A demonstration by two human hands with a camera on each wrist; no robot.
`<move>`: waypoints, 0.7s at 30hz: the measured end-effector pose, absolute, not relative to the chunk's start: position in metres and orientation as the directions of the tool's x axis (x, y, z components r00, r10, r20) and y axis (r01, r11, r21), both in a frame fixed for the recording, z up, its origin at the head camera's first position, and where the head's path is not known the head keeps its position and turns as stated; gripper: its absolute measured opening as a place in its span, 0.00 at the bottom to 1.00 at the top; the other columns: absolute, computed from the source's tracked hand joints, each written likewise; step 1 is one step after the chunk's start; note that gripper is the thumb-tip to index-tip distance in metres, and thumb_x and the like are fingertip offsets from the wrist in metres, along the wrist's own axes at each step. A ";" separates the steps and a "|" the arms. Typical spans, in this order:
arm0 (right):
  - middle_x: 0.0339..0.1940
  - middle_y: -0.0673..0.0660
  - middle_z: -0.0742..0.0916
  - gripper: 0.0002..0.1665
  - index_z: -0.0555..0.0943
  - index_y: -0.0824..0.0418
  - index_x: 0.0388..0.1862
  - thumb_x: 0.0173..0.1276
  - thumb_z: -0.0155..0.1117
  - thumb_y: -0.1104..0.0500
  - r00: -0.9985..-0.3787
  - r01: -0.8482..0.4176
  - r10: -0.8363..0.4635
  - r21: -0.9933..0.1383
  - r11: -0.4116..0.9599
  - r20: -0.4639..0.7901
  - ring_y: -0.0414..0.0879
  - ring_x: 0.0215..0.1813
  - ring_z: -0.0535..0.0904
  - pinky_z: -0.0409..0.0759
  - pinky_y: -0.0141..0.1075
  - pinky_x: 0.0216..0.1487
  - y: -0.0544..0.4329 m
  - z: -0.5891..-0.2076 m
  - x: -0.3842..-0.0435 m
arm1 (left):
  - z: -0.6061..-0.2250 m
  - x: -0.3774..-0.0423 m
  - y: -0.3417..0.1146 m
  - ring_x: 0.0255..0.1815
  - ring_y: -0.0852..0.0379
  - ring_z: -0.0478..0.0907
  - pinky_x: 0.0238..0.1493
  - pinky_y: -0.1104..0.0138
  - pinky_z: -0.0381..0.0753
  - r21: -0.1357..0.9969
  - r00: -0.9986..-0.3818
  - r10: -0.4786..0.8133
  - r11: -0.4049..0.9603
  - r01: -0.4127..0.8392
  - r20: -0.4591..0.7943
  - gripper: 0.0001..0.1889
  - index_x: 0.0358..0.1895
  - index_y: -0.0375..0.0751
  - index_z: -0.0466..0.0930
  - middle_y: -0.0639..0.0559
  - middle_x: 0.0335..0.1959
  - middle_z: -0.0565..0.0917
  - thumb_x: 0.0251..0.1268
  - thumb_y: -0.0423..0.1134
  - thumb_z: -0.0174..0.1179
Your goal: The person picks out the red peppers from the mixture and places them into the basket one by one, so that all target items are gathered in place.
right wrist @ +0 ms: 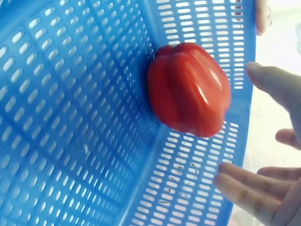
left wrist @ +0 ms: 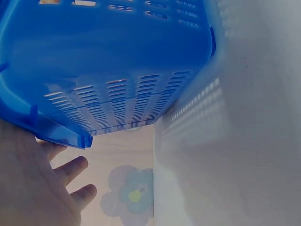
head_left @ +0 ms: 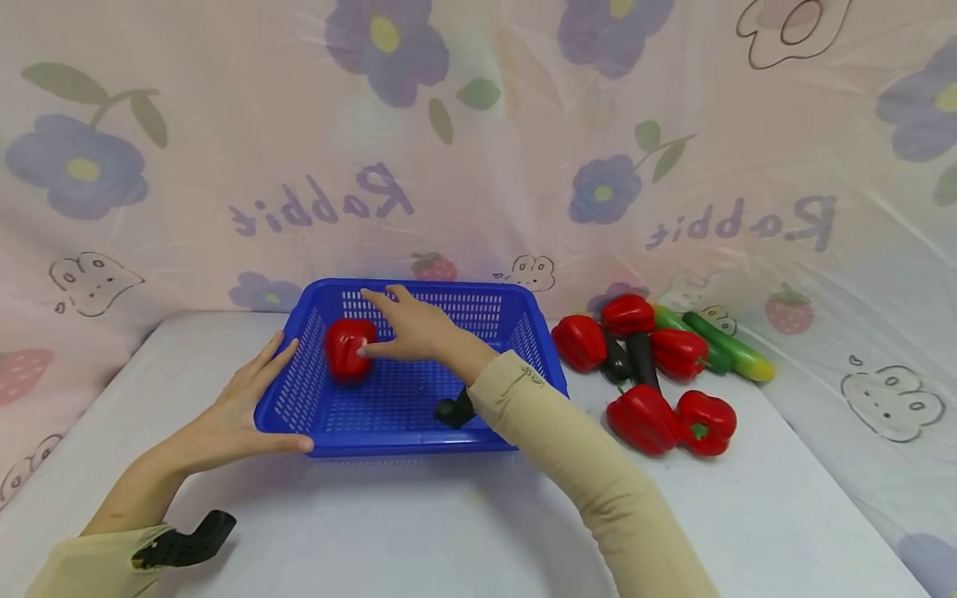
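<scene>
Flower-and-rabbit backdrop (head_left: pixel 486 166), white table (head_left: pixel 419 531). On my feed: blue plastic basket (head_left: pixel 389 444) mid-table, one red bell pepper (head_left: pixel 347 353) inside, toward the left end. Right hand (head_left: pixel 414 328) reaches in beside it, fingers spread, nothing grasped; right-wrist view shows a gap between fingertips and pepper. Left hand (head_left: pixel 232 415): unclenched, thumb at the front-left corner, fingers extended at the left side, seemingly bracing. Loose red peppers (head_left: pixel 646 419), eggplants (head_left: pixel 643 357) and cucumbers (head_left: pixel 736 353) lie right of the basket. Handling, my call: brace that corner lightly so nothing skids; clear the glossy skin when withdrawing, or cup both flanks if shifting it, since it could roll.
</scene>
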State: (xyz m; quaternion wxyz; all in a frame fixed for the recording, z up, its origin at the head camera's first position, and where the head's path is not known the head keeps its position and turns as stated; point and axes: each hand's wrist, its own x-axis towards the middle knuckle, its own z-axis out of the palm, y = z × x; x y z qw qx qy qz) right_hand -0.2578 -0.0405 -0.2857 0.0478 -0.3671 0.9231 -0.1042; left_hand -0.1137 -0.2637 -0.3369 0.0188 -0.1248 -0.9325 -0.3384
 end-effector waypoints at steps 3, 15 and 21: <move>0.76 0.60 0.60 0.51 0.52 0.46 0.78 0.62 0.63 0.37 -0.721 -0.676 -0.693 -0.233 0.699 0.017 0.58 0.63 0.76 0.81 0.52 0.54 -0.036 -0.283 -0.258 | -0.338 -0.114 -0.264 0.73 0.26 0.37 0.50 0.21 0.54 0.624 -0.969 0.220 0.742 0.244 0.117 0.63 0.78 0.50 0.36 0.44 0.79 0.31 0.43 0.50 0.73; 0.77 0.59 0.60 0.51 0.54 0.45 0.77 0.61 0.64 0.35 -0.760 -0.642 -0.645 -0.238 0.729 0.075 0.58 0.61 0.78 0.79 0.54 0.57 -0.014 -0.273 -0.259 | -0.338 -0.115 -0.263 0.74 0.26 0.36 0.50 0.20 0.52 0.632 -0.967 0.222 0.733 0.250 0.125 0.63 0.78 0.51 0.36 0.44 0.79 0.32 0.41 0.50 0.73; 0.76 0.59 0.60 0.50 0.54 0.46 0.77 0.60 0.64 0.36 -0.772 -0.628 -0.629 -0.263 0.732 0.092 0.59 0.61 0.76 0.76 0.55 0.61 -0.003 -0.267 -0.262 | -0.338 -0.115 -0.264 0.74 0.26 0.36 0.49 0.20 0.52 0.634 -0.967 0.223 0.733 0.248 0.121 0.63 0.78 0.53 0.36 0.44 0.79 0.31 0.42 0.49 0.73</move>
